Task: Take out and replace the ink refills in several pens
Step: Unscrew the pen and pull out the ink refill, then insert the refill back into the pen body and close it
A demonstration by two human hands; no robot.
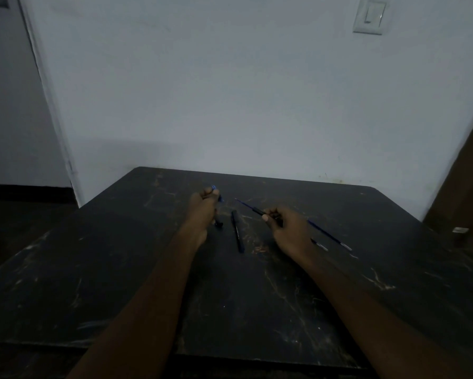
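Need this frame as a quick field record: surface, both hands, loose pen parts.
surface: dark scratched table against a pale wall
left hand: closed grip on a blue-tipped pen part, raised
right hand: pinching a thin blue refill, tip pointing up-left
loose on table: black pen barrel between the hands; second blue refill right of the right hand
lighting: dim, fine detail unclear

On the table [257, 310], a pen [237, 231] lies between the left hand [204, 207] and right hand [287, 228]; a refill [329, 236] lies right of the right hand.
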